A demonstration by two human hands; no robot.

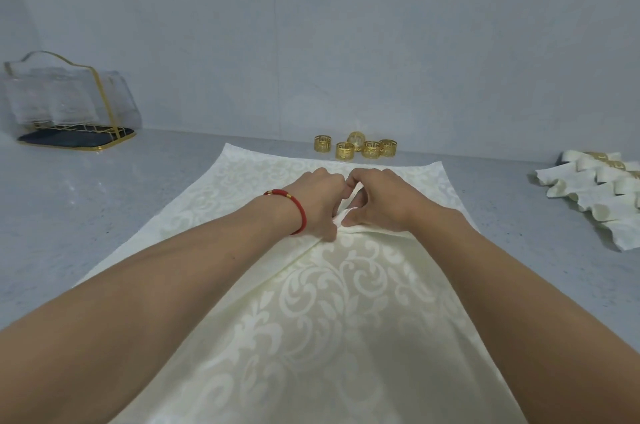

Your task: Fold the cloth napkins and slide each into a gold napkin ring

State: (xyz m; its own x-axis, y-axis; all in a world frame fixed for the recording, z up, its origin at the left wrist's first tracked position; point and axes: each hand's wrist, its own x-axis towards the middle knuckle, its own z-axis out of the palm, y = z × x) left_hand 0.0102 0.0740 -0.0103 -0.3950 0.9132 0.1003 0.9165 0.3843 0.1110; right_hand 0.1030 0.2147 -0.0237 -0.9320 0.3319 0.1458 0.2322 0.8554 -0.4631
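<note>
Napkin (346, 302) cream, damask scrolls; rings (356, 146) gold fretwork; bracelet (294, 209) red; counter (104, 188) grey-speckled.

Both forearms hide much of the napkin (346, 302), whose near end the bottom edge cuts off, while the ringed napkins (602, 195) at the counter's right side run past the picture's right edge.
</note>
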